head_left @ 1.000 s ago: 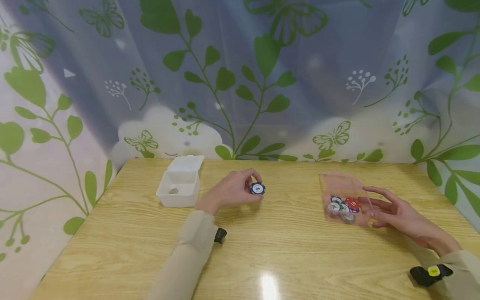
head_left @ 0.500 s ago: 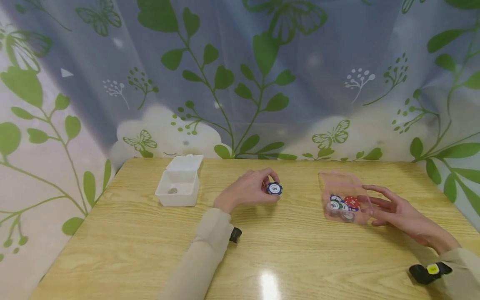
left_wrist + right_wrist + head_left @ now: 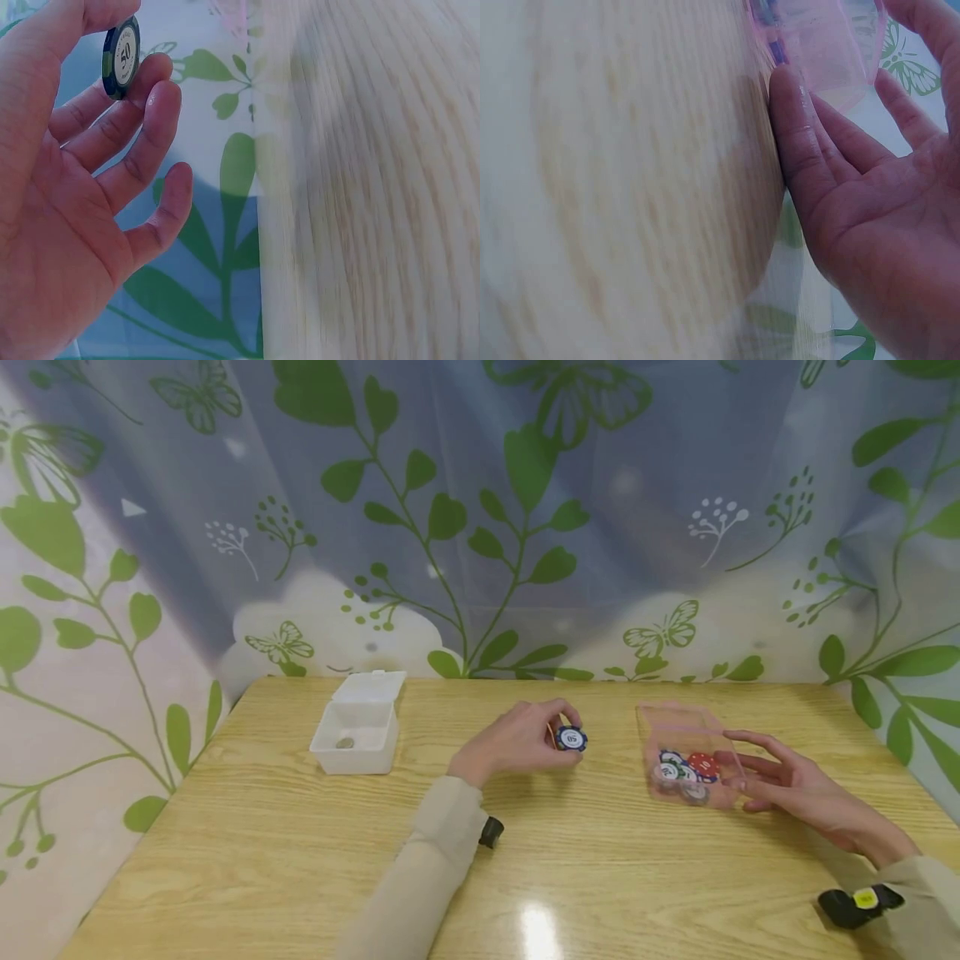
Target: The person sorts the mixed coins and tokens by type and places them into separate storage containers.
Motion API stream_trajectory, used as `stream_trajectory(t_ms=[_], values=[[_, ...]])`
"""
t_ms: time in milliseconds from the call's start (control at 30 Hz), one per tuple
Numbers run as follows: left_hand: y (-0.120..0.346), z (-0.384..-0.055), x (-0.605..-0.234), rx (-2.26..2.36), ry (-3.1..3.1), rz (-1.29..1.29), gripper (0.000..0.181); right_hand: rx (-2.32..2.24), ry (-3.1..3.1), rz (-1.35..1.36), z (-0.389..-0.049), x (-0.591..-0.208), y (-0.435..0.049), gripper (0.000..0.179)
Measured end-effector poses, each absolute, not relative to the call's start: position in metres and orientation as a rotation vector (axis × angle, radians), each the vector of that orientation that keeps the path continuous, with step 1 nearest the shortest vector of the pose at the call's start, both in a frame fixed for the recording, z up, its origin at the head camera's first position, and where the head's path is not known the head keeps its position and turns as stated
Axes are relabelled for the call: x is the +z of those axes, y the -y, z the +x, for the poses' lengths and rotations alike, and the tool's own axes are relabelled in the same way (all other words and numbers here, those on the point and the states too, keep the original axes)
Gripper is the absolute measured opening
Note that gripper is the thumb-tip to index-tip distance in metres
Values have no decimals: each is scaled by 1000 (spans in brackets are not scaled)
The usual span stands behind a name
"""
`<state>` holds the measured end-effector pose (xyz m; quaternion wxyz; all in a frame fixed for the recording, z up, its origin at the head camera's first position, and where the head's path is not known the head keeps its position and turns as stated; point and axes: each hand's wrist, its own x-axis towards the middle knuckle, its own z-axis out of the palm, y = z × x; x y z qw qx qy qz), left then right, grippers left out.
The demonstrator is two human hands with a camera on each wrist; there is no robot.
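My left hand (image 3: 521, 739) pinches a blue poker chip (image 3: 572, 739) marked 50 between thumb and fingertips, held up on edge above the table. In the left wrist view the chip (image 3: 124, 58) stands between thumb and index side, the other fingers spread and slightly bent. At the right, a see-through pink box (image 3: 681, 718) has its lid raised and several poker chips inside, among them a red chip (image 3: 703, 766). Nearly straight fingers of my right hand (image 3: 798, 793) rest against its right side. Part of the pink box (image 3: 825, 52) shows past these fingertips in the right wrist view.
On the left of the wooden table (image 3: 600, 877) stands a white box (image 3: 352, 760), lid folded back, with a small round coin-like piece (image 3: 345, 742) inside. A curtain printed with leaves and butterflies (image 3: 480, 527) hangs along the table's far edge.
My left hand has carried the blue chip rightward, away from the white box and closer to the pink one. The right hand and both boxes stay in place.
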<state>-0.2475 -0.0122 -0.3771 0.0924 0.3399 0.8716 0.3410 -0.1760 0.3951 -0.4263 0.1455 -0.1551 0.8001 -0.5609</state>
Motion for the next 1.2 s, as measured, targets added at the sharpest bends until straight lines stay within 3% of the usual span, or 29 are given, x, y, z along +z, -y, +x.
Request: stream_trajectory(t_ms=[1200], values=[[-37,-245,-384,1194,-2397,1169,27,-1604,-2323,-420,-175,-425,-395,60]])
